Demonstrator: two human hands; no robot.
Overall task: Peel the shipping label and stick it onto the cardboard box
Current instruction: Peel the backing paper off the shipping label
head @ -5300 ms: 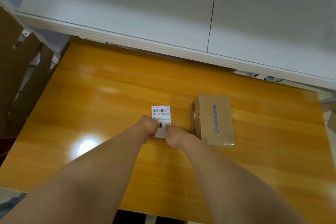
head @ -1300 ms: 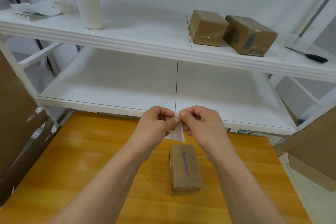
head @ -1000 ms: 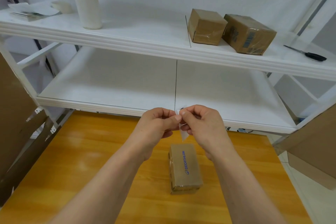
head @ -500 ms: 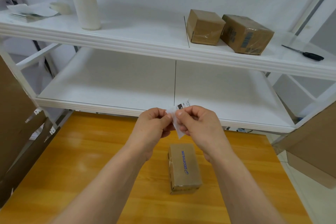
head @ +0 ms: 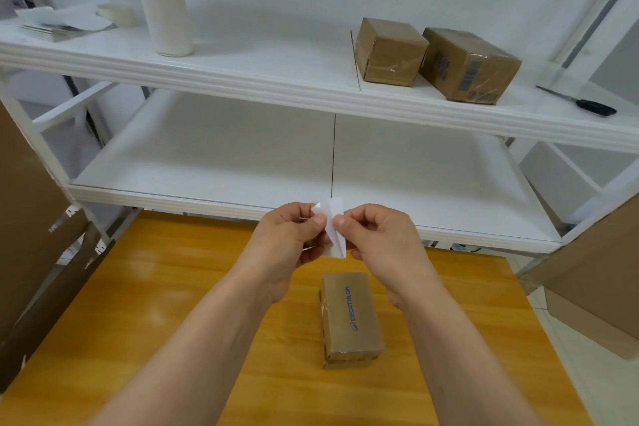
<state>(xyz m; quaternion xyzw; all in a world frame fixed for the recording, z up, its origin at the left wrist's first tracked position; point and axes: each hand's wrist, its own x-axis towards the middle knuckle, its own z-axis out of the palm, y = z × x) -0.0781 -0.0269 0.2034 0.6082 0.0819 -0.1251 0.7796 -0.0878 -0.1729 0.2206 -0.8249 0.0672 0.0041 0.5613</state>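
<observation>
Above cardboard box (head: 349, 318): shipping label (head: 334, 243) pinched between left hand (head: 287, 247) and right hand (head: 382, 242) grips.

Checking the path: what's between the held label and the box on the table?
Head view: only bare wooden table between the shipping label and the cardboard box.

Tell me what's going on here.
A person pinches a small white shipping label between the left hand and right hand, above the orange wooden table; its two layers are parted at the top. The brown cardboard box with blue lettering lies on the table below, with no label on the faces in view.
</observation>
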